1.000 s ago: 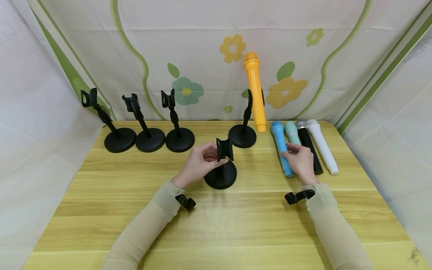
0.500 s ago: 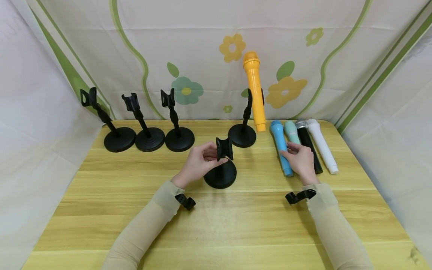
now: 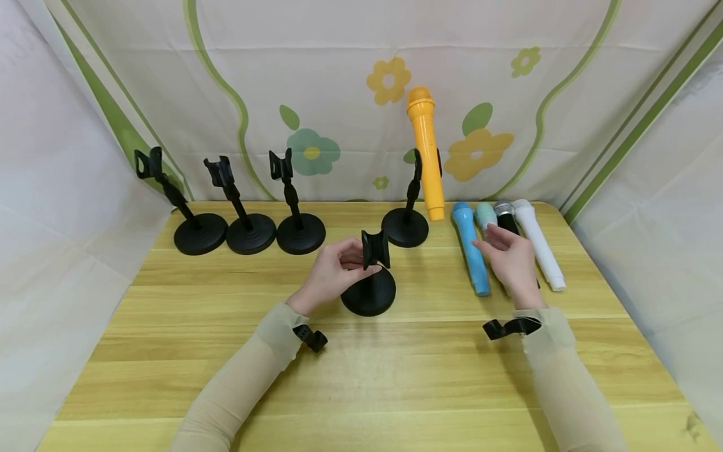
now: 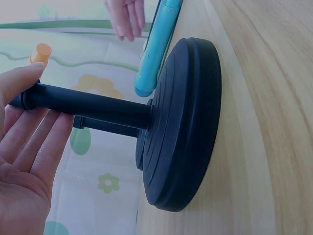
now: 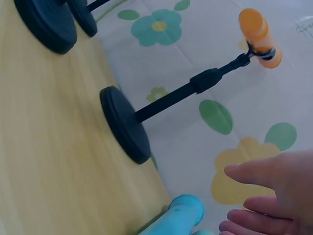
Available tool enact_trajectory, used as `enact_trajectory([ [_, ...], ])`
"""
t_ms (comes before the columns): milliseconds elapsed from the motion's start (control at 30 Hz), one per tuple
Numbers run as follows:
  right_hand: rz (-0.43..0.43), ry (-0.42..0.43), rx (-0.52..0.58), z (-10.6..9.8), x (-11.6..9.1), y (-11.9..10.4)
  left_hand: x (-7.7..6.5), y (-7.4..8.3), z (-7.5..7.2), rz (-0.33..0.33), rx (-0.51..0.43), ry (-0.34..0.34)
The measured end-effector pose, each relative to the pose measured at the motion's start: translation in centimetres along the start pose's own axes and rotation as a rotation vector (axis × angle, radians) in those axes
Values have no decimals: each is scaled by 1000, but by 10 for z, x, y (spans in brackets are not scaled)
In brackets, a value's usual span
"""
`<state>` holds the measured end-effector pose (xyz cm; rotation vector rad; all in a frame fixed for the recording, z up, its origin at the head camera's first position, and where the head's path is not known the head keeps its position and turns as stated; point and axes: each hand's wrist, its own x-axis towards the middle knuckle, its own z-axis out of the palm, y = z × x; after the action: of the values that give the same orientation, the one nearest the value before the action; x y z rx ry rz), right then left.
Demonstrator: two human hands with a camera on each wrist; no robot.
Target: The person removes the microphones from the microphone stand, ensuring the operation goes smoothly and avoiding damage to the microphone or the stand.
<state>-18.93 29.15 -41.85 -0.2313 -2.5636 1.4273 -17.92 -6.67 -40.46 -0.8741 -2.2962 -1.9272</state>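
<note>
My left hand (image 3: pixel 334 274) pinches the post of a black desk microphone stand (image 3: pixel 369 292), thumb on one side and fingers on the other, as the left wrist view shows. The stand's round base is on the table, its clip vacant. My right hand (image 3: pixel 513 262) hovers over the row of microphones with fingers extended and nothing held. Beneath or beside it lie a blue microphone (image 3: pixel 471 251), a mint microphone (image 3: pixel 486 215), a black microphone with silver head (image 3: pixel 504 210) and a white microphone (image 3: pixel 539 245). The hand partly covers the mint and black ones.
Three black stands (image 3: pixel 301 233) with vacant clips line the table's back left. Another stand (image 3: pixel 405 227) at the back holds a yellow-orange microphone (image 3: pixel 426 150) upright and slightly tilted. A patterned cloth (image 3: pixel 339 81) hangs behind the wooden table (image 3: pixel 361 383).
My right hand has come off the blue microphone, rising and shifting slightly right over the mint and black ones. The blue microphone stays lying there. My left hand and its stand have not moved.
</note>
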Motion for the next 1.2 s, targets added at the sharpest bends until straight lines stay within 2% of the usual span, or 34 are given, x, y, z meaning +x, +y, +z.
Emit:
enact_trajectory([
  [467,-94,-35,180,8,-18,-28,-1,1,-1,-12,1,7],
  [967,-129,-94,189,29,-25,-34,-1,0,0,-36,12,13],
  [1200,-134,-147,194,39,-28,-36,0,1,0,-30,17,13],
])
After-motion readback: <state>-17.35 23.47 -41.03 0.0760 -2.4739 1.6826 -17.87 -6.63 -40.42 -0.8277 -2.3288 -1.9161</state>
